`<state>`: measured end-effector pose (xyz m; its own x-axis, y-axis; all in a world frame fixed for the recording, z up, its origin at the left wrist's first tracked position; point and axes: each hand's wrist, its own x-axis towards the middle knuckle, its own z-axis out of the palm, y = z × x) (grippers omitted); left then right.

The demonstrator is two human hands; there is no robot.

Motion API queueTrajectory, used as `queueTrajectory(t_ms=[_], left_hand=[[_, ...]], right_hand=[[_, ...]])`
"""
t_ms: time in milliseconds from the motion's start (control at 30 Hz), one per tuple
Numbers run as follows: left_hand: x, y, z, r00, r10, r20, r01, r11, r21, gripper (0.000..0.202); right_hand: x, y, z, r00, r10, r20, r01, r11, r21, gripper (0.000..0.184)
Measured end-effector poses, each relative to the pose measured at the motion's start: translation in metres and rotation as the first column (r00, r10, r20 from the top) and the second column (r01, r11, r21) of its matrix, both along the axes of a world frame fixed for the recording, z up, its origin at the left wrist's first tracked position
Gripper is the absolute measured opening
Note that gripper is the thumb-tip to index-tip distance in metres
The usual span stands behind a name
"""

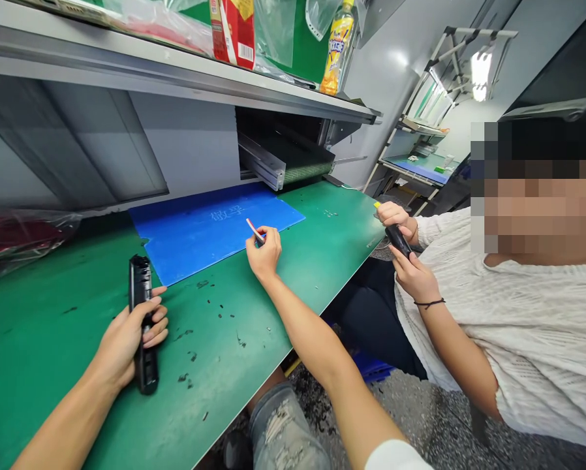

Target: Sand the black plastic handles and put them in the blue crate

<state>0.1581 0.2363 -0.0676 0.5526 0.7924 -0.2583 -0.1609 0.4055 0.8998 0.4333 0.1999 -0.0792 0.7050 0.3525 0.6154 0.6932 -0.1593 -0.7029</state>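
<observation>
Head view shows our left hand (126, 336) closed around a long black plastic bar (143, 320). The fingers wrap over it from the left, at about its middle and nearer half. The bar lies on the green bench mat (43, 313) with its long axis running almost straight away from us. Its far end stands clear of the grip and reaches toward the near-left corner of a flat blue plastic sheet (200, 228). We cannot tell whether the bar rests flat on the mat or is slightly lifted.

Our right hand (263, 251) is well apart from the bar, to its right and farther out, at the near edge of the blue sheet. It is pinched shut on a slim red-and-white tool (254, 230). The free end of the tool sticks out up and to the left. The left hand is therefore the one on the bar, and the tool sits off to the bar's far right.

Small black chips (190, 356) lie scattered on the mat between our two arms.

At the bench's right end a seated person in a white knitted top holds a short black part (398, 240) in both hands. A yellow drink bottle (337, 49) stands on the grey shelf above.
</observation>
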Motion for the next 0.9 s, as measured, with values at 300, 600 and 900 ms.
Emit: queueTrajectory(t_ms=[300,600,900], left_hand=[[0.0,0.0,0.0,1.0,0.009,-0.024,-0.009,1.0,-0.007,0.052],[0.001,-0.002,0.003,0.999,0.026,-0.026,-0.026,1.0,-0.017,0.047],[0.005,-0.008,0.011,0.997,0.051,-0.052,-0.052,0.998,-0.022,0.047]], right_hand=[[0.0,-0.007,0.004,0.999,-0.013,-0.047,0.013,1.0,-0.016,0.026],[0.005,0.004,-0.014,0.989,0.046,-0.138,-0.072,0.98,-0.186,0.027],[0.001,-0.002,0.002,0.993,0.069,-0.1,-0.082,0.989,-0.124,0.028]])
